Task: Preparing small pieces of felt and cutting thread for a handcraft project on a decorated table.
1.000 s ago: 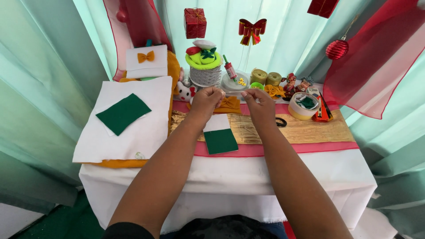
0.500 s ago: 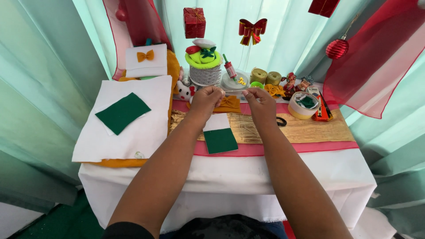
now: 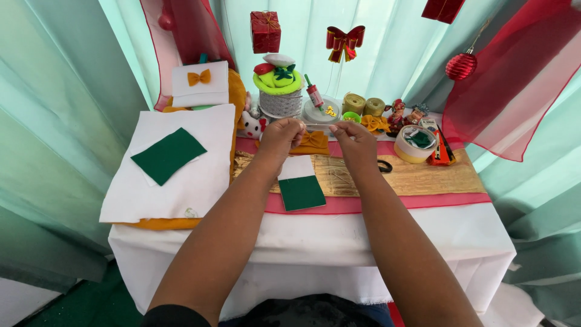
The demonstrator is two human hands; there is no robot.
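Felt bow point(image 3: 314, 140), mustard-yellow, sits on the tabletop point(image 3: 423, 230) just beyond the green-and-white card point(image 3: 301, 184); soft, light and floppy by the look, best pinched at its middle; left hand point(image 3: 279, 134) and right hand point(image 3: 357, 139) hover over it, fingers point(image 3: 339, 128) closed as if pinching something too thin to make out.

Mustard-yellow bow point(image 3: 315, 140) lies flat, apparently pinched between both hands.
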